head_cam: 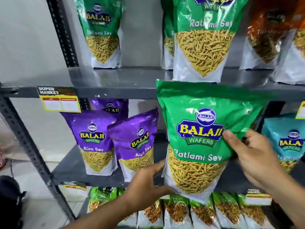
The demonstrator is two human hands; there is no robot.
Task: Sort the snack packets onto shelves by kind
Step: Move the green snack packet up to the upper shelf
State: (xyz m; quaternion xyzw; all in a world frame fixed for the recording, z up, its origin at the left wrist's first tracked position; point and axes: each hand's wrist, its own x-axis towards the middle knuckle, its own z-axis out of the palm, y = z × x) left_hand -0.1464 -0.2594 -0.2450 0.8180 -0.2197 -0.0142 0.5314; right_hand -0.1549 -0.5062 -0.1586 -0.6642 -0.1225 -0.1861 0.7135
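Note:
A green Ratlami Sev packet (198,129) is held upright in front of the middle shelf. My left hand (148,184) grips its lower left corner and my right hand (252,156) grips its right edge. On the upper shelf (132,80) stand more green Ratlami Sev packets, one at the left (101,33) and one in the middle (204,38). Purple Aloo Sev packets (94,141) (137,146) stand on the middle shelf (72,172), left of the held packet.
An orange packet (267,35) stands at the upper right and a teal packet (287,139) at the middle right. Several small green packets (226,210) line the bottom shelf. A yellow price label (59,100) hangs on the upper shelf edge. The grey rack post (21,129) slants at left.

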